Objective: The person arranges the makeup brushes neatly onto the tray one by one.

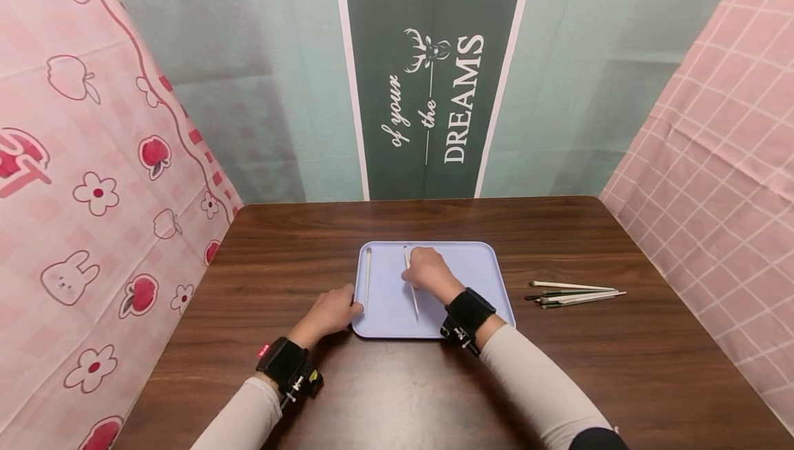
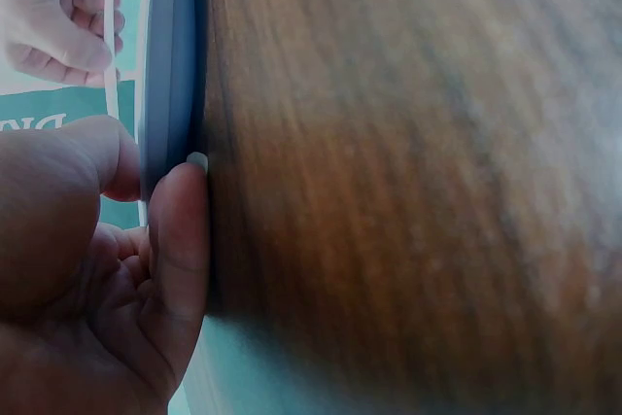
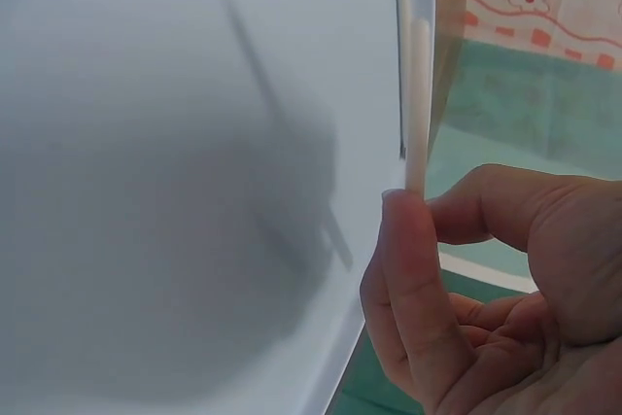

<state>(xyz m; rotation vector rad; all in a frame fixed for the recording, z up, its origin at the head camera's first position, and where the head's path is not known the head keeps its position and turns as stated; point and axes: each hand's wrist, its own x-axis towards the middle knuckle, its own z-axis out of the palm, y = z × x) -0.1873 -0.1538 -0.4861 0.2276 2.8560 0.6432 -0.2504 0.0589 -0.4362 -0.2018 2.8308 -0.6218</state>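
A pale lavender tray point(image 1: 462, 267) lies on the wooden table. My left hand point(image 1: 331, 309) grips its left rim, thumb on the inner side and fingers outside, as the left wrist view shows. Over the tray, my right hand point(image 1: 429, 272) pinches a slim white-handled makeup brush point(image 1: 414, 300) between thumb and fingers. The brush points its dark tip toward the far rim, and its shadow falls on the tray in the right wrist view. Another white-handled makeup brush point(image 1: 368, 284) lies lengthwise along the tray's left side, its bristles at the far end.
Right of the tray, several makeup brushes point(image 1: 577, 296) with white and dark handles lie in a loose pile on the table point(image 1: 558, 367). A green cloth point(image 1: 434, 181) hangs behind, with pink cloths at both sides.
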